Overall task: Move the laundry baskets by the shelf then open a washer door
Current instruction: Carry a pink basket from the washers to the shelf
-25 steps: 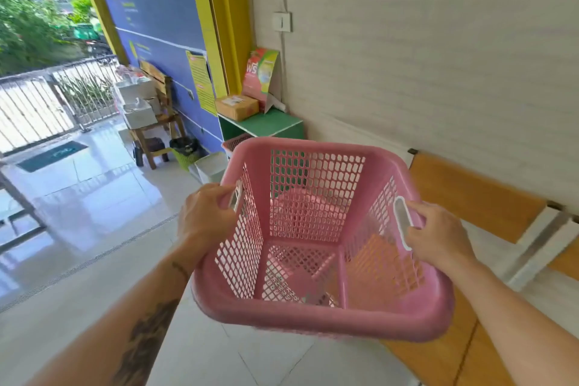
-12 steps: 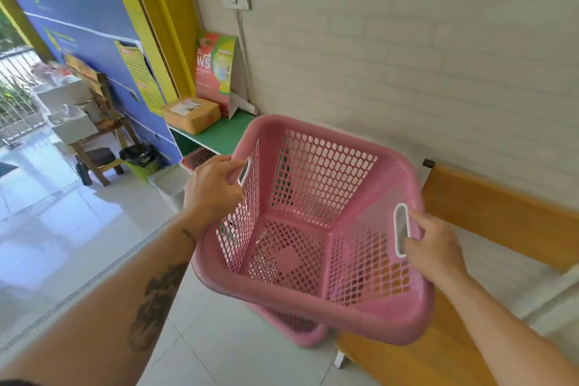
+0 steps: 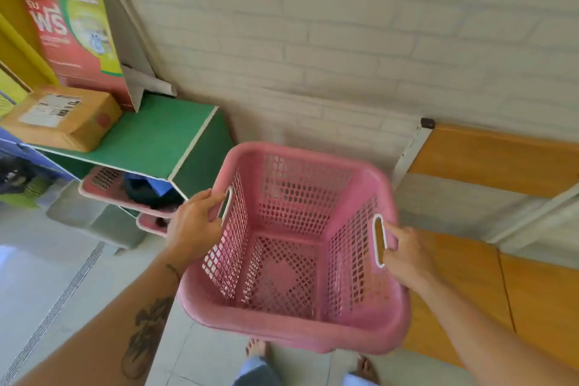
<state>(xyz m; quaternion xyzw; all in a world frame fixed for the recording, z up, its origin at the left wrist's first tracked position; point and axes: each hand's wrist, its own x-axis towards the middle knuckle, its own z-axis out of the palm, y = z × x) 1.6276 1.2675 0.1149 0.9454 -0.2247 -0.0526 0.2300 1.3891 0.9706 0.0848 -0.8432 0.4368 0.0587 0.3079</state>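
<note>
Both your arms reach forward and down, forearms bare, tattoo on the left one. Your left hand (image 3: 195,222) curls its fingers through a side handle slot, knuckles up. Your right hand (image 3: 407,255) grips the opposite slot, fingers tucked in. Your bare feet (image 3: 257,349) show below.

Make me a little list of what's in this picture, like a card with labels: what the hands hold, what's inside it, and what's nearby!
held thing: pink basket, lifted off the floor
left hand: grips the basket's left handle slot
right hand: grips the right handle slot
inside the basket: nothing
to the left: green shelf against the brick wall
on the shelf: cardboard box and a red and green sign
under the shelf: other pink baskets, one with dark clothes
to the right: wooden bench
washer: not in view
</note>
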